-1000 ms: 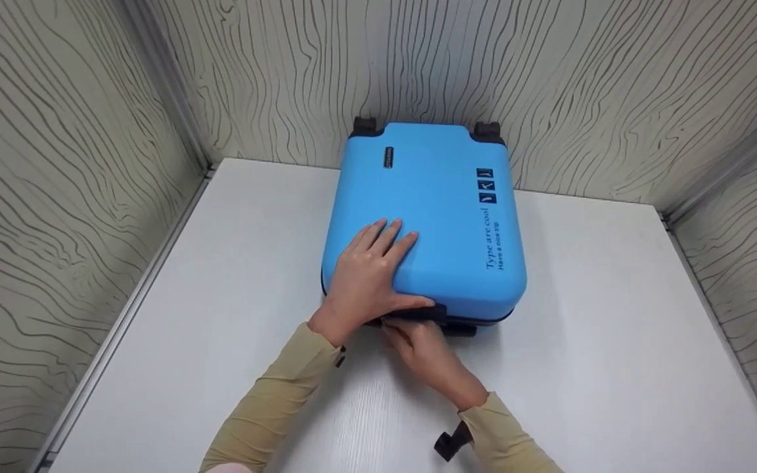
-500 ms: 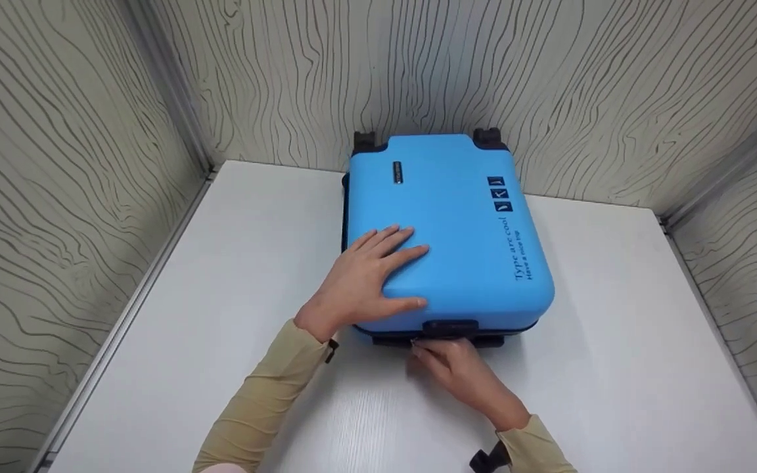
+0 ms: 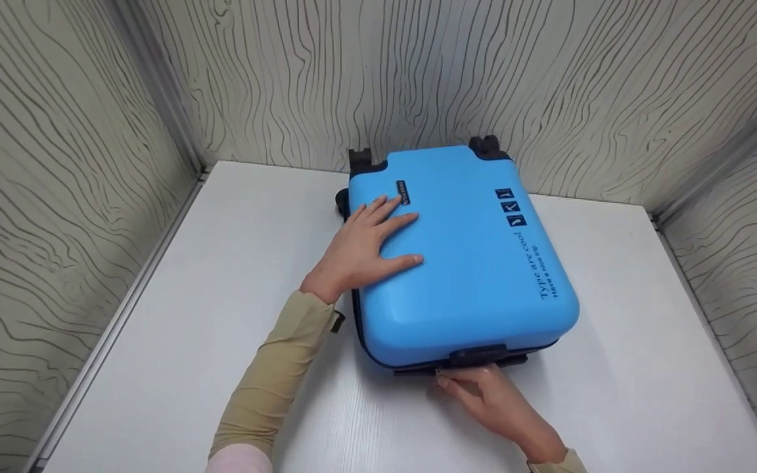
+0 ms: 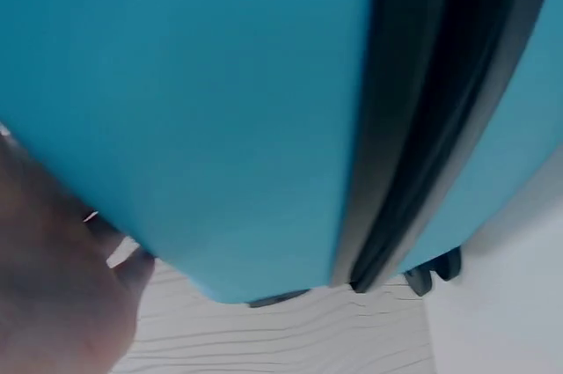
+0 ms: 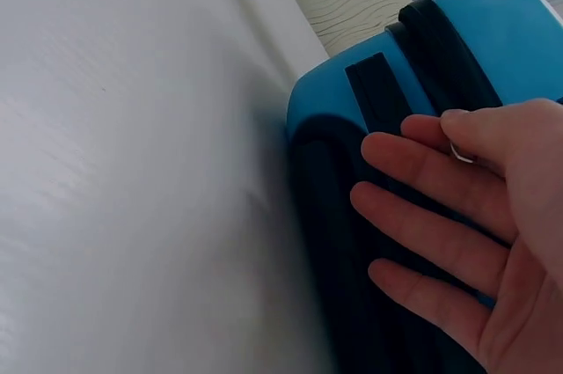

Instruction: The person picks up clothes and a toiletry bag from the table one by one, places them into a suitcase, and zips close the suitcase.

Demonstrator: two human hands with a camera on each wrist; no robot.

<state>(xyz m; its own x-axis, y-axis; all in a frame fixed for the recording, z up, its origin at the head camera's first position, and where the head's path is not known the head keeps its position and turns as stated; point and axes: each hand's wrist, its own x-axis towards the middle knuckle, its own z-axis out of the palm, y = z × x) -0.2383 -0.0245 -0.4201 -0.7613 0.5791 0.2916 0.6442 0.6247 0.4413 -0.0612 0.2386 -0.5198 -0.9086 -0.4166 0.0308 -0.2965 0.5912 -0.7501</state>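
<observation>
A blue hard-shell suitcase lies flat, turned slightly, its wheels toward the back wall. My left hand rests spread on the left part of its upper shell, fingertips close to the small black badge. At the near side, below the black carry handle, my right hand pinches a small metal zipper pull between thumb and index finger. The other fingers of that hand extend loosely along the suitcase side in the right wrist view. In the left wrist view, the dark zipper seam runs along the side.
The suitcase lies on a white table. Wood-grain panels stand behind it and at both sides, including the back panel. A metal corner post rises at the left.
The suitcase has slid toward me and to the right, turning a little. My right hand has moved nearer and rightward with the zipper pull. My left hand lies farther up the shell.
</observation>
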